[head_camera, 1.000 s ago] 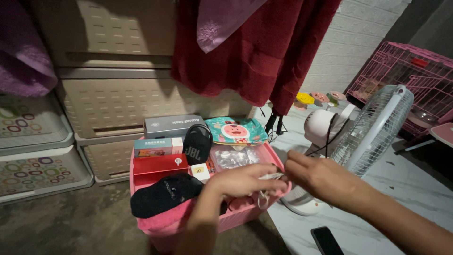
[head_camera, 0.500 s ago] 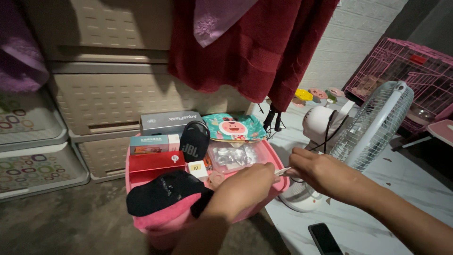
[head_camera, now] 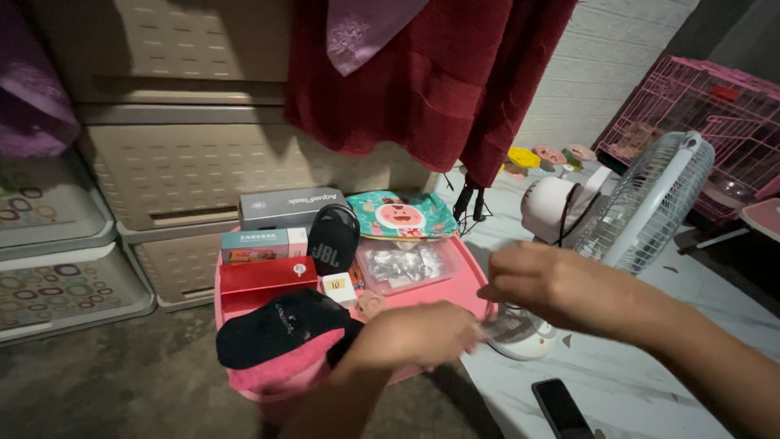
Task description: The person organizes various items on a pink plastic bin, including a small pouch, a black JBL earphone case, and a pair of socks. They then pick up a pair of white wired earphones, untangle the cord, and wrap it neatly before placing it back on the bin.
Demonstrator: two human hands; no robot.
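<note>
One pink bin [head_camera: 455, 289] holds one black speaker [head_camera: 333, 237], one red box [head_camera: 264, 278], one grey box [head_camera: 288, 208], one black cap [head_camera: 280, 327] and one clear packet [head_camera: 402, 265]. Left hand [head_camera: 422, 333] curls at the bin's right edge; right hand [head_camera: 548, 284] curls just beside it. Motion blur hides their contents: grip undetermined. One white fan [head_camera: 642, 207] and one dark phone [head_camera: 561, 406] crowd the right; bare floor lies left.

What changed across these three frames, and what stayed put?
Both hands shifted: the left hand dropped lower and nearer the pink bin's front edge, and the right hand rose slightly. The small white item seen between them earlier is now blurred and hard to make out. The black cap, boxes, fan and phone stayed.
</note>
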